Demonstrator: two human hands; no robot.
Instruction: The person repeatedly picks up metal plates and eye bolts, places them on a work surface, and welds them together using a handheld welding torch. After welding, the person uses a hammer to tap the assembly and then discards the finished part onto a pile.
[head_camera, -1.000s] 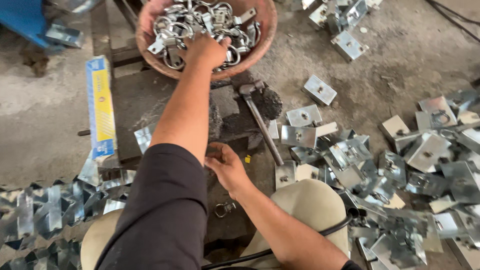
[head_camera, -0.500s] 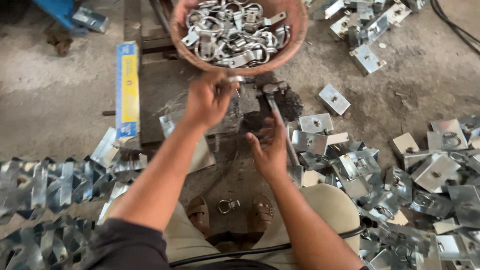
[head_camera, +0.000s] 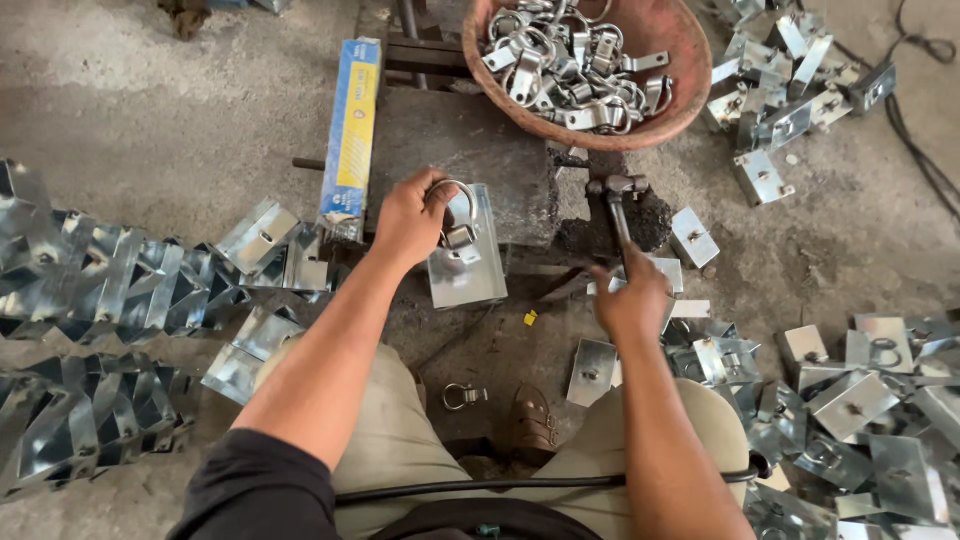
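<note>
My left hand (head_camera: 412, 218) grips a metal ring clasp (head_camera: 458, 212) and holds it on a shiny steel plate (head_camera: 470, 262) that lies at the near edge of a dark iron block (head_camera: 470, 160). To its right, my right hand (head_camera: 632, 300) is closed round the handle of a hammer (head_camera: 618, 205), whose head rests by the block's right side. A reddish bowl (head_camera: 680, 90) full of several more ring clasps stands just beyond the block.
Folded steel brackets lie in rows at the left (head_camera: 110, 300) and in loose heaps at the right (head_camera: 860, 390) and top right (head_camera: 790, 90). A blue-and-yellow box (head_camera: 352, 135) lies left of the block. One loose ring (head_camera: 462, 396) rests on the ground between my knees.
My left hand has come down from the bowl with a ring clasp onto the plate. My right hand has shifted right and taken hold of the hammer handle.
</note>
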